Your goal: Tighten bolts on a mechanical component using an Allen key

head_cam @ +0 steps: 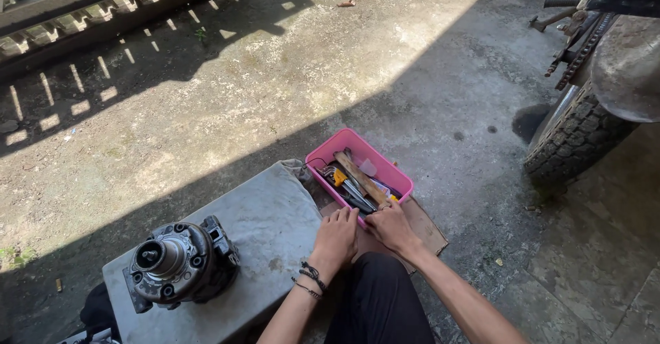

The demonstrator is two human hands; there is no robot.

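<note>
head view: both hands meet at the near end of a pink tool tray (323, 157) that sits on a flattened piece of cardboard (425, 224) on the concrete ground. the left hand (335, 237) lies palm down, fingers loosely together and slightly curled, resting at the tray's near rim; it grips nothing that i can see. the right hand (392, 226) reaches to the same rim, fingertips at the lower end of a wooden handle (359, 176) that lies lengthwise in the tray; whether the fingers have closed on it i cannot tell. beside the handle lie several metal wrenches (347, 189) and a small yellow piece, all jumbled together.

the handle looks stiff, dry and light, with its free end nearest the right hand, so that end is likely the best place to take hold. the wrenches look hard, smooth and possibly oily, so they would slip and rattle. the thin plastic tray would likely flex if lifted by 1 edge.

to the left, a heavy, grimy metal compressor (180, 263) rests on a grey cloth-covered block (268, 217). a knobby motorcycle tyre (572, 137) stands well apart at the right.
</note>
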